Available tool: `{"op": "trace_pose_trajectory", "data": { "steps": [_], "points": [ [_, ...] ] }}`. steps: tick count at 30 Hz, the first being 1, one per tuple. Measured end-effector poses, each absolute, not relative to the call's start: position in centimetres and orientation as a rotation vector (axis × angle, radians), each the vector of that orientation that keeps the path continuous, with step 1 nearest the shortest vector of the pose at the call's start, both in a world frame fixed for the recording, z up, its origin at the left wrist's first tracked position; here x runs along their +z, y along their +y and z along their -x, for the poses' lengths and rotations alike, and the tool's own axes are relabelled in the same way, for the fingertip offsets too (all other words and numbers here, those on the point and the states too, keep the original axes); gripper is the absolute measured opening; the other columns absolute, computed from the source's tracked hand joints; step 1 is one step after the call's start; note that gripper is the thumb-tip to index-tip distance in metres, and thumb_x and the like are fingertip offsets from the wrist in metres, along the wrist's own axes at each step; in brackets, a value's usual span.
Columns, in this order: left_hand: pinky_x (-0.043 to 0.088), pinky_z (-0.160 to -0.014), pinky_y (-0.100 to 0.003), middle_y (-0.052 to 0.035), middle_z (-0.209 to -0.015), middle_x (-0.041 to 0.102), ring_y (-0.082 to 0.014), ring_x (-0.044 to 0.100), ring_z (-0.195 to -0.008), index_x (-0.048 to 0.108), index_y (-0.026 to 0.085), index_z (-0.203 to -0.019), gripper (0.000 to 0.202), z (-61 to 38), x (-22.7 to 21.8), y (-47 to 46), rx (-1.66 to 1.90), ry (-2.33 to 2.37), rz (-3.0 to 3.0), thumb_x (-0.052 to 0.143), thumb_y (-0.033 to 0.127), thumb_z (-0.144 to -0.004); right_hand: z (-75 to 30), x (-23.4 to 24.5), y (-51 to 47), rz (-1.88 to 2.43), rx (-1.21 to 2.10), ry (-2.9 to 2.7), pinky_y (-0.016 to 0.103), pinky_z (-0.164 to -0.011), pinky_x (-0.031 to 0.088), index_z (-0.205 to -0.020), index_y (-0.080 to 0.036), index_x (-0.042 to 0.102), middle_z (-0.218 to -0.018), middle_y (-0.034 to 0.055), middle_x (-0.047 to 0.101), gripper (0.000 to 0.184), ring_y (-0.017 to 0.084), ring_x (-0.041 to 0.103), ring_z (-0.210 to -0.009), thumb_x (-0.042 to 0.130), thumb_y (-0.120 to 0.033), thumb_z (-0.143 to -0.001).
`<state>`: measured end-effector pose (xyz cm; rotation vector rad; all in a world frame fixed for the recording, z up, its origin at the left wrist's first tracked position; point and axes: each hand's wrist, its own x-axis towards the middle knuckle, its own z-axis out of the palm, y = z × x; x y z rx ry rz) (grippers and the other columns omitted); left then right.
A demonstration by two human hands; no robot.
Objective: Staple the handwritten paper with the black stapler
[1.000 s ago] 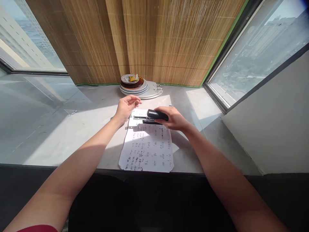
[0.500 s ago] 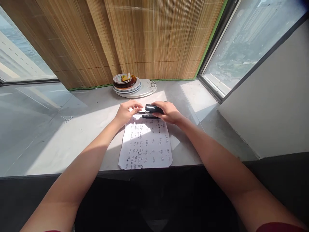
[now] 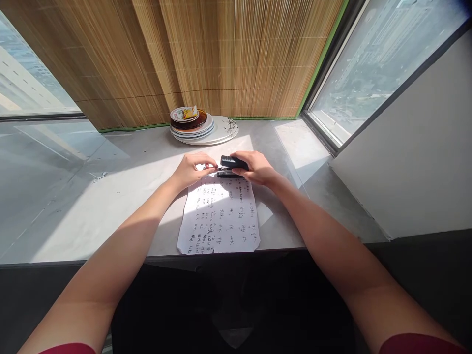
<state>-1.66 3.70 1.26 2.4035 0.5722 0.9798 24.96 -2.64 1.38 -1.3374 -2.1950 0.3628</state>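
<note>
Your right hand [image 3: 258, 168] wraps the rear of a black stapler [image 3: 233, 161], fingers and thumb closed on it, its upper arm raised. Your left hand [image 3: 191, 170] brings thumb and fingertips together at the stapler's front end; whether they actually pinch the metal rail is too small to tell. The stapler is over the far end of a handwritten sheet [image 3: 224, 216], which reaches the front edge of the window ledge [image 3: 110, 196]. Stacked plates [image 3: 193, 131] sit by the ledge's far edge, below a bamboo blind [image 3: 221, 59].
</note>
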Motion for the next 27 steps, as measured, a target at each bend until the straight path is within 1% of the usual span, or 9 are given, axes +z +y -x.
{"op": "trace_pose_trajectory", "data": {
  "steps": [5,9,14,18,22,25,27],
  "points": [
    [0.059,-0.078,-0.039,-0.0061,-0.089,0.081,-0.0203,0.071,-0.081,0.083,0.023,-0.089,0.013,1.9,1.4,3.7,0.991,0.596,-2.423,0.078,0.035,-0.091,-25.1,1.4,-2.6,1.326,0.361,-2.188,0.044,-0.087,0.049,-0.120,-0.029,0.070,-0.116,0.0044,0.076,0.028,0.028,0.068,-0.104,0.066,-0.032,-0.093],
    [0.057,-0.079,-0.038,-0.0057,-0.090,0.081,-0.0202,0.072,-0.083,0.082,0.023,-0.090,0.011,2.1,1.5,3.7,1.011,0.629,-2.431,0.077,0.032,-0.093,-25.1,1.4,-2.6,1.318,0.376,-2.168,0.044,-0.088,0.049,-0.120,-0.029,0.070,-0.116,0.0043,0.076,0.027,0.028,0.067,-0.103,0.065,-0.033,-0.093],
    [0.055,-0.078,-0.037,-0.0041,-0.086,0.079,-0.0190,0.068,-0.079,0.080,0.022,-0.089,0.010,1.9,1.6,3.8,0.966,0.572,-2.515,0.073,0.027,-0.094,-25.2,1.4,-2.6,1.289,0.385,-2.167,0.043,-0.088,0.049,-0.120,-0.028,0.070,-0.115,0.0049,0.074,0.028,0.027,0.066,-0.102,0.066,-0.033,-0.093],
    [0.056,-0.085,-0.041,-0.0043,-0.091,0.082,-0.0211,0.071,-0.087,0.081,0.024,-0.087,0.012,2.3,1.7,4.2,0.921,0.521,-2.546,0.073,0.029,-0.094,-25.5,1.4,-2.5,1.274,0.429,-2.152,0.044,-0.091,0.050,-0.120,-0.027,0.071,-0.116,0.0051,0.075,0.029,0.027,0.066,-0.103,0.067,-0.035,-0.092],
    [0.059,-0.084,-0.041,-0.0053,-0.095,0.083,-0.0226,0.074,-0.091,0.083,0.025,-0.092,0.012,3.3,1.8,4.5,0.923,0.575,-2.481,0.075,0.034,-0.093,-26.4,1.5,-2.3,1.217,0.545,-2.037,0.047,-0.095,0.052,-0.117,-0.028,0.074,-0.116,0.0051,0.075,0.028,0.027,0.067,-0.105,0.069,-0.034,-0.090],
    [0.062,-0.083,-0.040,-0.0065,-0.096,0.082,-0.0225,0.076,-0.090,0.083,0.024,-0.093,0.011,3.6,1.9,4.3,0.905,0.586,-2.389,0.077,0.033,-0.091,-26.7,1.6,-2.4,1.140,0.605,-1.985,0.046,-0.096,0.052,-0.112,-0.026,0.075,-0.114,0.0054,0.075,0.027,0.027,0.067,-0.105,0.071,-0.032,-0.086],
    [0.063,-0.083,-0.038,-0.0064,-0.097,0.081,-0.0224,0.076,-0.091,0.082,0.024,-0.103,0.018,3.3,2.0,3.9,0.915,0.603,-2.311,0.080,0.033,-0.088,-26.5,1.7,-2.5,1.087,0.622,-1.985,0.045,-0.096,0.051,-0.111,-0.024,0.075,-0.111,0.0056,0.074,0.028,0.026,0.067,-0.104,0.072,-0.032,-0.085]
  ]
}}
